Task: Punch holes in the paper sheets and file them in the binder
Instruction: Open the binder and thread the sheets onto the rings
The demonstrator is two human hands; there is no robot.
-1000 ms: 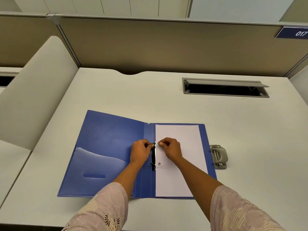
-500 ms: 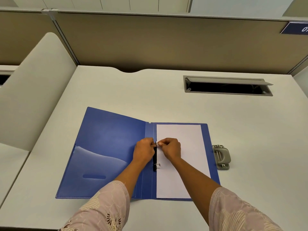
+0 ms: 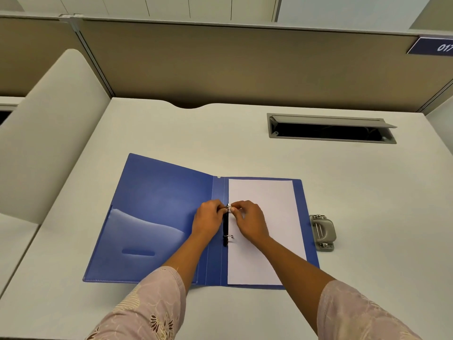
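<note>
Carrying everything here is the pale bench (image 3: 245, 148), flat and bare beyond the hands; on it, under both wrists, lies the open blue binder (image 3: 159, 204), a thin plastic cover that looks light and bendy, so it would likely slide or flex if tugged from one corner and is better steadied flat near its spine; on the binder's half beneath the right hand (image 3: 250, 220) rests the white paper sheet (image 3: 264, 241), limp and easily creased or torn at its punched holes, best handled by its edge close to the rings rather than dragged; just beyond the sheet's outer edge, to the right of the right hand, sits the grey hole punch (image 3: 323, 232), a small, rigid thing, well apart from both hands; smaller again is the black ring mechanism (image 3: 225, 229) running between the two hands along the spine, its lower ring (image 3: 229, 236) passing through the sheet nearer the wrists; smallest is the upper ring (image 3: 228, 206), which the left hand (image 3: 208, 218) and the right hand both pinch with fingertips drawn close together, stiff metal that probably needs a firm squeeze from each side to snap together.
</note>
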